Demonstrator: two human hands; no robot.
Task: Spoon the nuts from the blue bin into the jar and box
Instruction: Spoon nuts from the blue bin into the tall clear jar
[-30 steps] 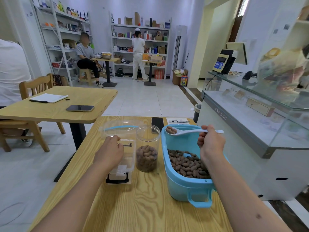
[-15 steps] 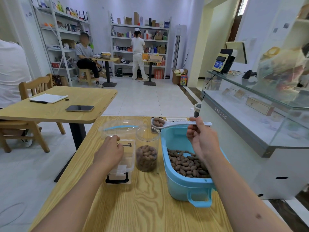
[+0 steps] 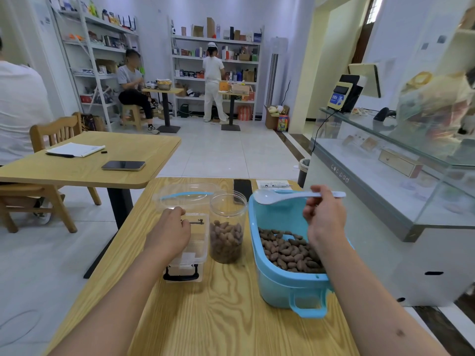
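Pale letters along the front edge of the glass display counter (image 3: 341, 176) read roughly "coc pad", with one character unclear. The blue sign (image 3: 337, 99) on the payment terminal carried print too small to read.

Left hand (image 3: 171, 228) curled, right hand (image 3: 324, 217) pinching

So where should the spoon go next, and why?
Probably down into the blue bin for another scoop: the spoon in the right hand looks empty, plenty of nuts remain, and the jar isn't full.
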